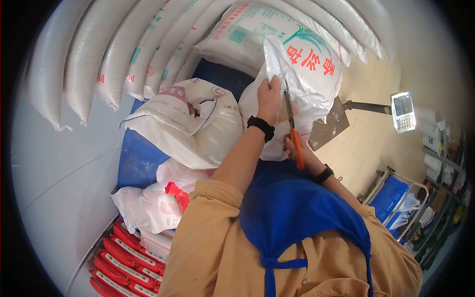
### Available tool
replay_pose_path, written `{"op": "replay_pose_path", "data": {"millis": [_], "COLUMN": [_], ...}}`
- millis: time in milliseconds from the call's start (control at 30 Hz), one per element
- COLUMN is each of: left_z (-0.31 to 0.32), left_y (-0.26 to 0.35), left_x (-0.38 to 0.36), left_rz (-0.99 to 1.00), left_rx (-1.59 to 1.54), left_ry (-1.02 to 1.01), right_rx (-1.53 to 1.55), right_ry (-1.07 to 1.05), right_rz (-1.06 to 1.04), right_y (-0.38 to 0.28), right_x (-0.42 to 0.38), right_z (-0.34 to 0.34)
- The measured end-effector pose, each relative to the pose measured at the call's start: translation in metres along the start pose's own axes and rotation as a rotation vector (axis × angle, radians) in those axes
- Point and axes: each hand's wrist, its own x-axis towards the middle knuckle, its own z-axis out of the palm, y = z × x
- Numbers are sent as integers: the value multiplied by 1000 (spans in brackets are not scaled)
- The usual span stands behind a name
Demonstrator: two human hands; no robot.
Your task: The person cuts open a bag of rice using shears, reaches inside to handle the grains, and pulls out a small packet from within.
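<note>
In the head view, the person's left hand (268, 101) pinches the loose upper edge of a white plastic sack (303, 94), just beyond the blue apron (302, 208); the right hand (308, 157) is closed round orange-handled scissors (297, 143), blades pointing up along the sack. The step appears to be cutting it open; the next move likely calls for a taut edge and the left fingers clear of the blades.

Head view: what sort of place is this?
Probably a dry-goods storeroom or shop back area: large white sacks stacked up, red packets piled at lower left, and a keypad display on an arm, likely a weighing scale's.
</note>
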Motion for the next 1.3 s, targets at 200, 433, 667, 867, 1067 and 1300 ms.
{"op": "replay_pose_path", "data": {"millis": [200, 433, 667, 867, 1067, 1300], "left_z": [2, 1, -10, -15, -20, -26], "left_y": [0, 3, 11, 16, 30, 31], "left_x": [-7, -14, -13, -9, -11, -8], "left_rz": [51, 32, -146, -279, -393, -417], "left_rx": [41, 54, -57, -210, -249, -279], "left_ry": [-7, -15, -154, -225, -246, -295], "right_rx": [30, 144, 151, 24, -34, -25], "right_ry": [32, 38, -52, -77, -86, -94], "right_rz": [31, -6, -11, -95, -39, 54], "right_y": [-9, -18, -17, -24, -36, -40], "right_x": [-8, 15, 18, 21, 17, 12], "right_z": [0, -4, -12, -8, -8, -16]}}
